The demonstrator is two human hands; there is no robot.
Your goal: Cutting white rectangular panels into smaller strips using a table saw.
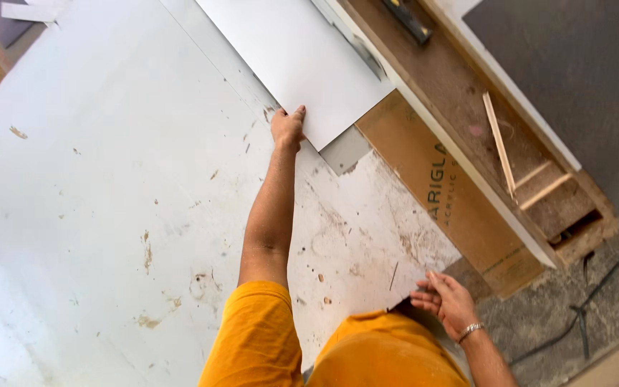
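White sheet (302, 61), a thin flat panel, lies at the far side of the big pale desk (87, 201), running off toward the far edge, and its near corner is where my left hand (287, 127) has it. My left arm is stretched straight out from the orange sleeve (256, 337), and the grip there is closed on the sheet's near edge, fingers curled over the top of it with the thumb side toward the desk. Just beside that corner, a small grey piece (345, 149) pokes out from under the sheet. My right hand (447, 301) is down close to my body at the near right edge of the desk, a metal bracelet (470, 330) on the wrist; its fingers are drawn together and pressing on the edge of the scuffed white board there, though I cannot tell whether they actually pinch anything. The desk surface is marked with brown stains and scratches. Along its right edge a brown cardboard-faced panel (460, 208) stands leaning, and past that is a wooden frame (510, 143) with a thin wooden strip (499, 143) lying loose in it. A dark board (582, 79) lies beyond the frame, and black cable (582, 308) trails on the rough floor (539, 322).
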